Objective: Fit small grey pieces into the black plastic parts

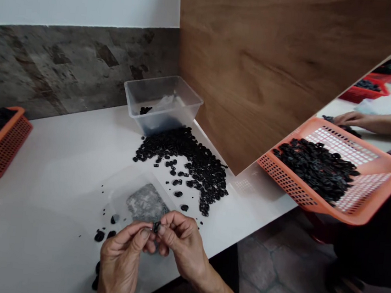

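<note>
Between the fingertips of both hands is a small black ring-like part (156, 226). My left hand (124, 255) pinches it from the left, thumb against forefinger. My right hand (182, 242) grips its other side with thumb and forefinger. Just beyond the hands lies a clear plastic tray (118, 194) with a grey, speckled mass (146, 202) in it. A heap of similar small black parts (194, 160) spreads over the white table behind. A few black pieces (100, 235) lie left of my left hand.
A clear plastic bin (164, 111) stands behind the heap. One orange basket (5, 146) sits at the left; another orange basket (377, 201), holding black parts, juts past the table's right edge. A wooden partition (275, 71) hangs between. At the right, another person's hand (352, 119) reaches toward black parts.
</note>
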The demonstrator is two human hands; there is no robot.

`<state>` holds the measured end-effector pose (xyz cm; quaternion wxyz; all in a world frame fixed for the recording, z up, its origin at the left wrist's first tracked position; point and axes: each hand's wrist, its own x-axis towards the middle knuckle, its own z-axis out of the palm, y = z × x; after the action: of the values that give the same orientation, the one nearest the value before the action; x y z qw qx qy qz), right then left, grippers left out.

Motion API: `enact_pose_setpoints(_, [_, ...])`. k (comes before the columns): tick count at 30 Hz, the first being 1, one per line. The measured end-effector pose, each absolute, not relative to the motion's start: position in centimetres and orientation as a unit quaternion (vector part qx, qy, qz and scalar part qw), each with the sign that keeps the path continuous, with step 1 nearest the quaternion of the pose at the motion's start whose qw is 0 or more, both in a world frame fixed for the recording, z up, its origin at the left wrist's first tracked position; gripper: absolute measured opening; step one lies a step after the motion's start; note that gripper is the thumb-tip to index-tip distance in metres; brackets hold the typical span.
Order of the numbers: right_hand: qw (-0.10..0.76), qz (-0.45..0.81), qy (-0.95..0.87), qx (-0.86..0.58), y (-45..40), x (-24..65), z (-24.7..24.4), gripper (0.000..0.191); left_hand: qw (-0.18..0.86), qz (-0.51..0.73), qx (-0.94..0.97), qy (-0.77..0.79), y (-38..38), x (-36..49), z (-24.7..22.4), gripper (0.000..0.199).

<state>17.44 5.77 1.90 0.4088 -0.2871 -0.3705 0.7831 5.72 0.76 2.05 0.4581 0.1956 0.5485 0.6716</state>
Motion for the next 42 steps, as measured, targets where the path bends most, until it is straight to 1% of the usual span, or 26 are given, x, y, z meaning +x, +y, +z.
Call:
enact_pose_setpoints(5, [0.406,0.766,-0.411,-0.281,5.4,17.5,2.4,0.032,0.452,0.677,0.195,0.547,0.7,5.9,2.3,0.017])
enact_pose_setpoints(16, [0.417,0.748,-0.435,-0.279,5.1,17.3,2.7,0.025,0.445,0.682,0.212,0.539,0.5,5.8,1.8,0.015])
enact_pose_setpoints(28, [0.415,0.740,-0.446,-0.286,4.8,17.5,2.6,0.024,0.354,0.649,0.284,0.611,0.5,6.1,1.9,0.024])
enact_pose_setpoints(33, [0.419,0.729,-0.457,-0.290,4.7,17.6,2.5,0.021,0.341,0.649,0.295,0.613,0.5,6.1,1.9,0.021])
enact_pose_setpoints(42, [0.437,0.726,-0.447,-0.285,4.4,17.5,2.0,0.028,0.349,0.632,0.312,0.618,0.2,6.0,1.9,0.019])
